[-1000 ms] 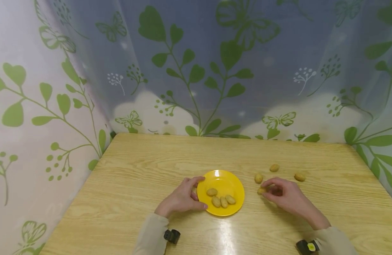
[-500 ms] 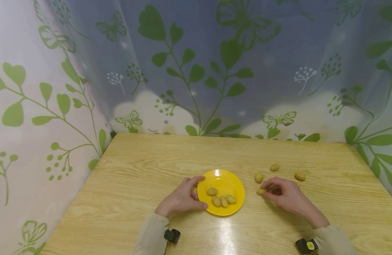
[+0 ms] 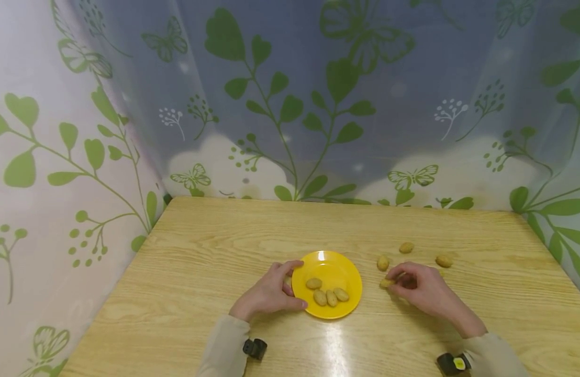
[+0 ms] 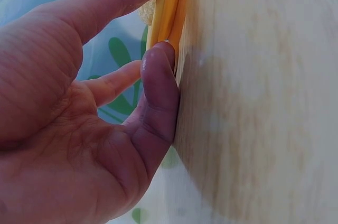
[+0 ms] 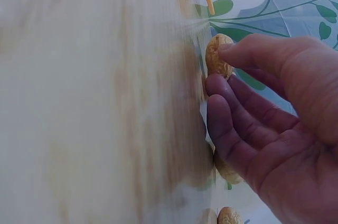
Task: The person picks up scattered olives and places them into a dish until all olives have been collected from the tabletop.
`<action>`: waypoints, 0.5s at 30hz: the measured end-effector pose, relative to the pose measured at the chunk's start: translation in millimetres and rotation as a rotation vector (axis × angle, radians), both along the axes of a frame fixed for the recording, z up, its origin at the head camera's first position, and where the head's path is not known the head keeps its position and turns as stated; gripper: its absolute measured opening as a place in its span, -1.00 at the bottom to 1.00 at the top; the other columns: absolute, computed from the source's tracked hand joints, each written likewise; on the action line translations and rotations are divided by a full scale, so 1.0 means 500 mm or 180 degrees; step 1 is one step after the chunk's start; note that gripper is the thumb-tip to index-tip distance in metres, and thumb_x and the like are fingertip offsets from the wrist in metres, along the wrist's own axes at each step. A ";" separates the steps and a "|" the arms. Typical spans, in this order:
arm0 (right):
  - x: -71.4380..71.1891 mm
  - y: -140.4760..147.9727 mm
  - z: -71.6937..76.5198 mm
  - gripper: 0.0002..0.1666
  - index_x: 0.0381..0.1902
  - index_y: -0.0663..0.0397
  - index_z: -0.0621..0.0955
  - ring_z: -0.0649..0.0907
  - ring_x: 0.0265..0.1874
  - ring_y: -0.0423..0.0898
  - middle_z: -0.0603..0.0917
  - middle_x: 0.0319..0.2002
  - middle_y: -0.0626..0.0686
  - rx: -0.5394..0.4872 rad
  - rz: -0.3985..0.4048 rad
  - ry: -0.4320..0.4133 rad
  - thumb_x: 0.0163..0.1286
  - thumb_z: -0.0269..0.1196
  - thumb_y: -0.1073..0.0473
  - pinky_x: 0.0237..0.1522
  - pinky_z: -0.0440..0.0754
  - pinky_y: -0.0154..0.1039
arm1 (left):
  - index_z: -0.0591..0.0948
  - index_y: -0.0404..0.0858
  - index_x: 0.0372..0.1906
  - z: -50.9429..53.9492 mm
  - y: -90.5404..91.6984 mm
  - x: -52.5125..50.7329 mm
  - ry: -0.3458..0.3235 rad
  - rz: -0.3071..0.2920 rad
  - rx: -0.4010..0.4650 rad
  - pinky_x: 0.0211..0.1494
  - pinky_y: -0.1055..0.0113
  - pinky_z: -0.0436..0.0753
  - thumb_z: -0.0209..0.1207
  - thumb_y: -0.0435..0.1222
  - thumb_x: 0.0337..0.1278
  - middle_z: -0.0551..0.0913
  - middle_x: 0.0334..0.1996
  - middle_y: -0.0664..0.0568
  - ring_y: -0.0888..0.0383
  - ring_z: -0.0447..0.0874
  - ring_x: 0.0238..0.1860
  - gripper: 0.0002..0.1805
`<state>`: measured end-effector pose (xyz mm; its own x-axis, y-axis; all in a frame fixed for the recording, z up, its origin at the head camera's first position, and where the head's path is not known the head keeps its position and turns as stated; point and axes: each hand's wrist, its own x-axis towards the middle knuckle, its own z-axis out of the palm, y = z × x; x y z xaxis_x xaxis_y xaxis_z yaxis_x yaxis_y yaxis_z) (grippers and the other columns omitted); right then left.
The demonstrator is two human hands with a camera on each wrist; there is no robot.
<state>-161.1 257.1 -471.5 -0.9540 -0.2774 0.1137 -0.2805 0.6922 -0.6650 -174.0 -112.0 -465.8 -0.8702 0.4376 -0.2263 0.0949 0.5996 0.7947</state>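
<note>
A yellow plate (image 3: pixel 325 313) lies on the table, with several tan oval walnuts (image 3: pixel 331 298) on it. My left hand (image 3: pixel 269 290) holds the plate's left rim, thumb at the near side and a finger at the far side. In the left wrist view, curled fingers touch the plate's edge (image 4: pixel 171 2) close to the tabletop. Right of the plate, my right hand (image 3: pixel 424 289) pinches one wrinkled walnut (image 5: pixel 215 57) between thumb and fingers at the table surface. Part of that walnut is hidden by the fingertips.
Beyond the right hand lie three loose walnuts: one nearest the plate (image 3: pixel 382 263), one farther back (image 3: pixel 406 247) and one at right (image 3: pixel 443 261). The wooden table (image 3: pixel 214 230) meets a leaf-patterned curtain (image 3: pixel 290 104) at the back.
Almost nothing differs. Both hands, the plate and the loose walnuts stay in place; the right hand keeps its pinch on the walnut.
</note>
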 end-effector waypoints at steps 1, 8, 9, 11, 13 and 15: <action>0.001 -0.001 0.001 -0.80 -0.20 -0.05 0.73 0.65 -0.35 -0.38 0.78 -0.22 -0.06 -0.0008 0.0002 -0.0017 0.23 0.46 0.30 -0.31 0.62 -0.39 | 0.33 -0.09 0.52 0.000 0.000 0.000 -0.0003 0.0002 0.0003 -0.09 0.35 0.60 0.56 -0.16 -0.03 0.39 0.16 -0.14 0.18 0.59 -0.22 -0.02; 0.002 -0.005 0.004 -0.81 -0.18 -0.08 0.73 0.69 -0.31 -0.34 0.79 -0.18 -0.05 -0.0061 0.0020 -0.0064 0.27 0.44 0.28 -0.30 0.66 -0.38 | 0.33 -0.07 0.52 -0.001 0.000 0.000 -0.0006 0.0005 -0.0005 -0.10 0.35 0.59 0.56 -0.15 -0.03 0.39 0.16 -0.14 0.18 0.59 -0.22 -0.02; 0.002 -0.005 0.004 -0.80 -0.18 -0.09 0.73 0.70 -0.31 -0.33 0.79 -0.18 -0.05 -0.0063 0.0025 -0.0048 0.27 0.44 0.28 -0.29 0.67 -0.38 | 0.33 -0.07 0.52 -0.001 0.000 0.000 -0.0009 0.0007 -0.0008 -0.10 0.35 0.60 0.56 -0.15 -0.03 0.39 0.16 -0.13 0.18 0.59 -0.22 -0.02; 0.001 -0.007 0.005 -0.79 -0.17 -0.10 0.73 0.71 -0.30 -0.31 0.79 -0.17 -0.04 -0.0075 0.0042 -0.0024 0.27 0.44 0.28 -0.28 0.68 -0.37 | 0.33 -0.07 0.52 -0.001 0.000 0.000 -0.0016 0.0013 -0.0010 -0.09 0.35 0.60 0.56 -0.14 -0.04 0.39 0.15 -0.13 0.18 0.59 -0.22 -0.02; 0.000 -0.009 0.006 -0.79 -0.17 -0.11 0.73 0.73 -0.29 -0.30 0.80 -0.17 -0.04 -0.0085 0.0067 -0.0010 0.28 0.44 0.29 -0.28 0.68 -0.37 | 0.33 -0.06 0.52 -0.001 0.000 0.000 -0.0022 0.0018 -0.0012 -0.09 0.35 0.60 0.56 -0.14 -0.04 0.39 0.15 -0.13 0.18 0.59 -0.22 -0.02; -0.001 -0.012 0.007 -0.79 -0.17 -0.11 0.73 0.73 -0.28 -0.29 0.80 -0.17 -0.04 -0.0107 0.0080 -0.0011 0.28 0.43 0.29 -0.27 0.69 -0.37 | 0.34 -0.06 0.52 -0.001 0.000 0.000 -0.0021 0.0016 -0.0010 -0.09 0.35 0.60 0.56 -0.14 -0.04 0.39 0.14 -0.12 0.18 0.59 -0.22 -0.02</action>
